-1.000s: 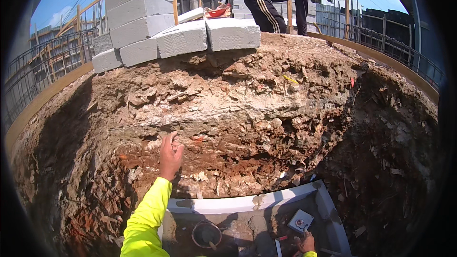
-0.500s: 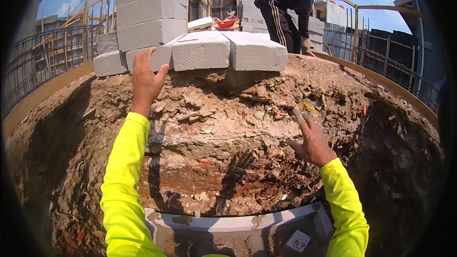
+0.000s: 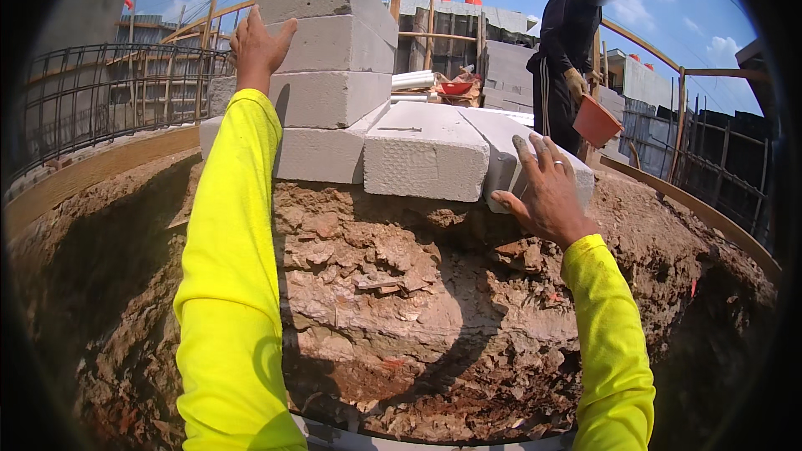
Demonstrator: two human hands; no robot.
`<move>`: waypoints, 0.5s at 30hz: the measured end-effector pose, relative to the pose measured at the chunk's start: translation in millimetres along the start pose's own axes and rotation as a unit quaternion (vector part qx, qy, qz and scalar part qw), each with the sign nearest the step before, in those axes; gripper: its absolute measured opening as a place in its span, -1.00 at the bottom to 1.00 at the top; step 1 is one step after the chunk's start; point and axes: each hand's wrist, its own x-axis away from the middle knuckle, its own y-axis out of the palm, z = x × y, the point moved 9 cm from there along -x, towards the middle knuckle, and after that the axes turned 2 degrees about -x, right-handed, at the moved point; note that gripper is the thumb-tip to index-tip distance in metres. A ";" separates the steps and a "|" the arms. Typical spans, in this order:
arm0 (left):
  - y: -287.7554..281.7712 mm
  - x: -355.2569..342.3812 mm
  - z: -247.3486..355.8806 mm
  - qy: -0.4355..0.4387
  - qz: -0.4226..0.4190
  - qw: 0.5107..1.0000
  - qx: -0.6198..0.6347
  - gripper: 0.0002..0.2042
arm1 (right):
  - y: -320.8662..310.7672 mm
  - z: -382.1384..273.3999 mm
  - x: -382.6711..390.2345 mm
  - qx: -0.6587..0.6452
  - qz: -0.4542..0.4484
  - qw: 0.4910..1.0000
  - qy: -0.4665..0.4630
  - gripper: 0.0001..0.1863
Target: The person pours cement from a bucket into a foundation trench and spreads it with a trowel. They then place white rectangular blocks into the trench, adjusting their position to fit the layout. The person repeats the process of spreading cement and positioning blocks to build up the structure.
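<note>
Raised at the left, my left hand (image 3: 261,48) has its fingers apart against the near left side of a stack of light grey blocks (image 3: 313,100). My right hand (image 3: 547,188) is spread over the near end of the rightmost grey block (image 3: 576,192), with a ring on one finger; whether the palm presses on it I cannot tell. Between the hands, another grey block (image 3: 426,169) lies flat on the earth edge, a thin short stick (image 3: 401,129) on its top. Neither hand is closed around a block.
A rough earth bank (image 3: 393,276) drops below the blocks. At the back right a person (image 3: 568,50) in dark clothes and gloves holds a red-orange bucket-like container (image 3: 597,123). Rebar cages (image 3: 100,100) and a wooden board (image 3: 109,163) line the left; a red bowl-shaped thing (image 3: 455,88) lies behind.
My view has tilted up. My left hand has risen along the block stack, and my right hand has moved up from before the soil to a block. The person has straightened, holding the container.
</note>
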 end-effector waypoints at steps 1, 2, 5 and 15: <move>9.1 -16.9 -11.2 -0.039 -0.027 0.999 0.007 -0.05 | 4.6 1.6 -1.2 0.005 0.007 1.000 -0.003 -0.04; 16.4 -27.1 -22.9 -0.076 -0.056 0.996 0.011 -0.02 | 13.4 1.2 -2.2 0.007 0.013 1.000 -0.006 -0.05; 19.1 -32.7 -25.3 -0.133 -0.041 0.990 0.023 0.05 | 21.7 11.0 3.3 -0.016 0.031 0.999 -0.012 -0.05; 27.8 -54.0 -31.7 -0.099 0.086 0.973 0.188 0.16 | 13.5 2.0 2.5 -0.060 0.077 0.994 -0.048 0.03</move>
